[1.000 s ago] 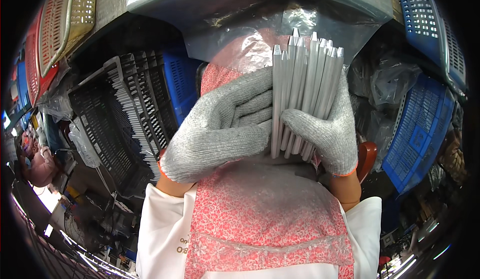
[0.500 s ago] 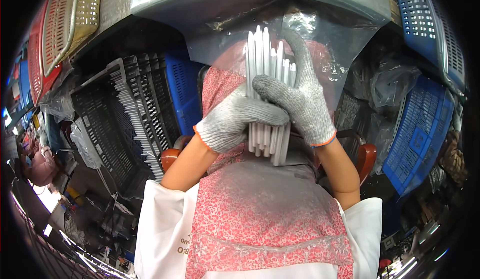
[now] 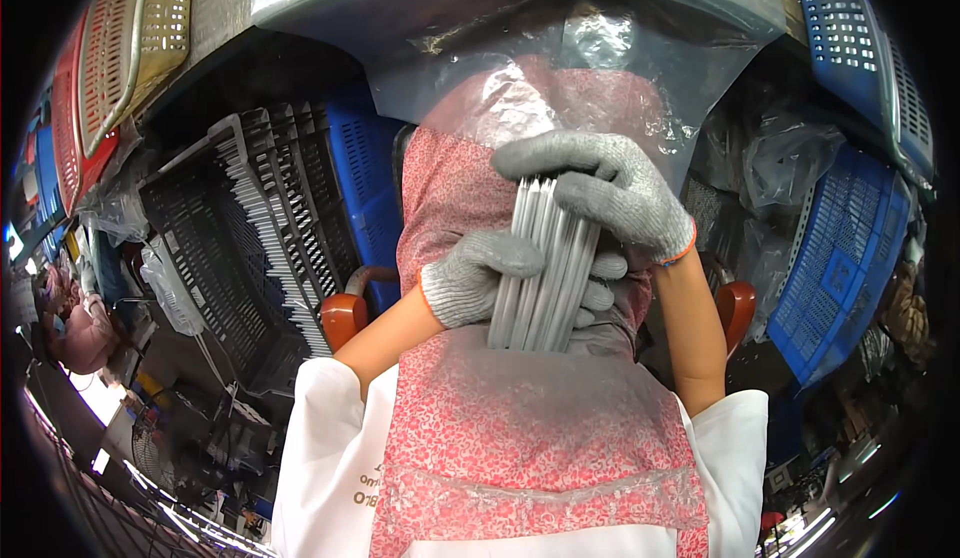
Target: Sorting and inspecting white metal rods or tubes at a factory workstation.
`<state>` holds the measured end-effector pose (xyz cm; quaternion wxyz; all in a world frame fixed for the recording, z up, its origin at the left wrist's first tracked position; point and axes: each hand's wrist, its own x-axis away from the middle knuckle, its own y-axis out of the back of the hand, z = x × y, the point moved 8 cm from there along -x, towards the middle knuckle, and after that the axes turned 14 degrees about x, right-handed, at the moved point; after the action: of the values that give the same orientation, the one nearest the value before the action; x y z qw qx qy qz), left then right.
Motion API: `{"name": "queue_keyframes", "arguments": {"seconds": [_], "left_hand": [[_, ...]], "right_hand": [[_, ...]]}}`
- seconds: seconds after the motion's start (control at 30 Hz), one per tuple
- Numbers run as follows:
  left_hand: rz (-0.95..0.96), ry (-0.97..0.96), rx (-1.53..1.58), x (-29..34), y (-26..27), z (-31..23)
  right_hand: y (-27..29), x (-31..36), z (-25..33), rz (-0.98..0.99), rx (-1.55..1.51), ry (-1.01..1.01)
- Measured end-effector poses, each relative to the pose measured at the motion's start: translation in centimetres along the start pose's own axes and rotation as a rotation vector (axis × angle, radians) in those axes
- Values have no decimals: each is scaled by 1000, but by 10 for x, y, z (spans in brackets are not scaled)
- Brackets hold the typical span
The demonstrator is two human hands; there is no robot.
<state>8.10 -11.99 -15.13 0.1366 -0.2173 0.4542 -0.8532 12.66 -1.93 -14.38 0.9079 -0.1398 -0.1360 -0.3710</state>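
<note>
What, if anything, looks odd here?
The pink apron has a grey patch just below the silver rods in the left hand, probably grime, dulling its flower pattern. No spill shows nearby.

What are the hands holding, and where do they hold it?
Rods: the left hand grips them around the middle. The right hand is at their upper ends; whether it grips is unclear.

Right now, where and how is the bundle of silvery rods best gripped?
Likely at mid-length on the rod bundle, from the left, thumb in front and fingers behind, as the left hand does: its rods are slim and roughly parallel, and the right hand partly covers their upper end.
</note>
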Motion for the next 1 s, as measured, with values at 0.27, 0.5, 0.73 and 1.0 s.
{"name": "queue_keyframes", "arguments": {"seconds": [0.27,0.5,0.73,1.0], "left_hand": [[65,-34,78,0,-5,-4],[-4,-424,-40,33,5,-67],[214,-489,69,54,-3,-77],[353,-506,-202,62,-16,-79]], "right_hand": [[24,5,-22,-254,-429,33],[-1,29,-9,-197,-112,-145],[-5,30,24,-276,-213,-55],[-2,26,27,-320,-149,-50]]}}
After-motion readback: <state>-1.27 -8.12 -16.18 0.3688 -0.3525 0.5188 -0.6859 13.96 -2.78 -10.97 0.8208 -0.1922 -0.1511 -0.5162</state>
